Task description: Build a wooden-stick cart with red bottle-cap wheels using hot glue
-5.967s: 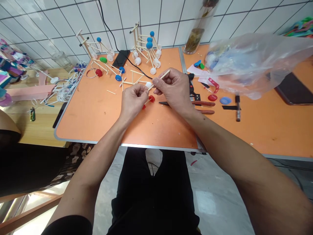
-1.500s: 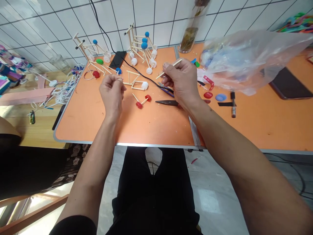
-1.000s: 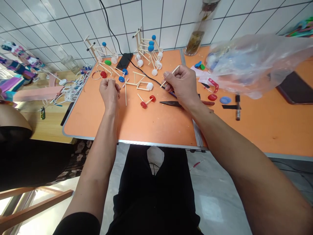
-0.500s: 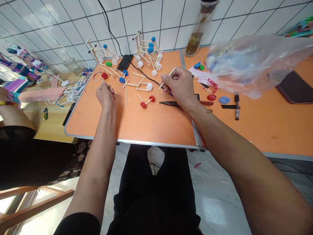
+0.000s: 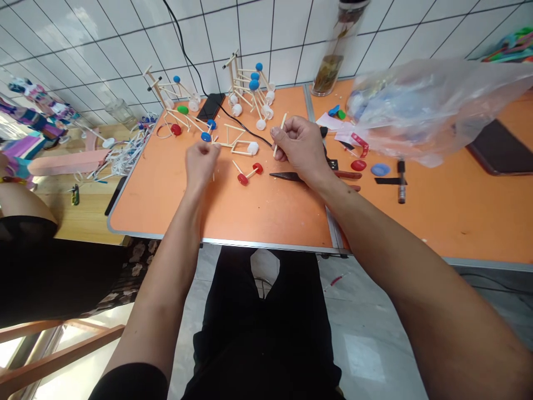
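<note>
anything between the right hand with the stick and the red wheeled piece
Nothing visible: only the orange tabletop shows between the right hand and the red-wheeled piece. The pliers lie beside that gap, nearer the person.

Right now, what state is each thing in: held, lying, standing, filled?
right hand, closed on the thin stick
thin stick, held, partly hidden
left hand, curled, grip unclear
pliers, lying, tips apparently together
red-wheeled piece, on the table, unheld
blue-balled stick frame, standing
smaller phone, lying, unlit
larger phone, lying, unlit
plastic bag, filled, opening unclear
glass cylinder, upright, brownish contents
marker, lying across a black strip
</note>
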`<state>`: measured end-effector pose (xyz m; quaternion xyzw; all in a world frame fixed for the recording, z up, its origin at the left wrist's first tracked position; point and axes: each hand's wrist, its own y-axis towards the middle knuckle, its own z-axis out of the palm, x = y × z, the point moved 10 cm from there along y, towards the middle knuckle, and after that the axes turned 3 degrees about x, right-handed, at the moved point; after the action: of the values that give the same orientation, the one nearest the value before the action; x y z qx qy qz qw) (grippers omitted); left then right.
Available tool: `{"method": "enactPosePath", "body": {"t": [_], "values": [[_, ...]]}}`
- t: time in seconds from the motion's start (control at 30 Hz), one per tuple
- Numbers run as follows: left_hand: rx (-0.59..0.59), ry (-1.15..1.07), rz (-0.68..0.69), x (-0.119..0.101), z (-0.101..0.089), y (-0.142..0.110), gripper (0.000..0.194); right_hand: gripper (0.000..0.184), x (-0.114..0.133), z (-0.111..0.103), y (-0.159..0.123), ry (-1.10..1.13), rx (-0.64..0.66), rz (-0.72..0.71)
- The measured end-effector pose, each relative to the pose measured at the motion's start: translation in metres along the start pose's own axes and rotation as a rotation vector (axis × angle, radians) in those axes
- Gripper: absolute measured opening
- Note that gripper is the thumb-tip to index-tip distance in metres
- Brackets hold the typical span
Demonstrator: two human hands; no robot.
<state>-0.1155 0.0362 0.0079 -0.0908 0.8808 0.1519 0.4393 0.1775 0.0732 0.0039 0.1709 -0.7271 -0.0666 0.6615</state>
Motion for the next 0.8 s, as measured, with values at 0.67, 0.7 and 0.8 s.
{"method": "enactPosePath", "body": {"t": [0.67,0.7,0.8], "values": [[0.274,0.413,-0.141,-0.014,0.044,-0.03,0.036,0.02,0.011,0.047,-0.024,-0.862,0.389,-0.079],[0.275,0.399,-0.135,-0.014,0.045,-0.029,0.037,0.019,0.011,0.046,-0.024,-0.859,0.389,-0.08],[0.284,0.343,-0.102,-0.012,0.048,-0.028,0.042,0.015,0.013,0.045,-0.024,-0.834,0.39,-0.078]]}}
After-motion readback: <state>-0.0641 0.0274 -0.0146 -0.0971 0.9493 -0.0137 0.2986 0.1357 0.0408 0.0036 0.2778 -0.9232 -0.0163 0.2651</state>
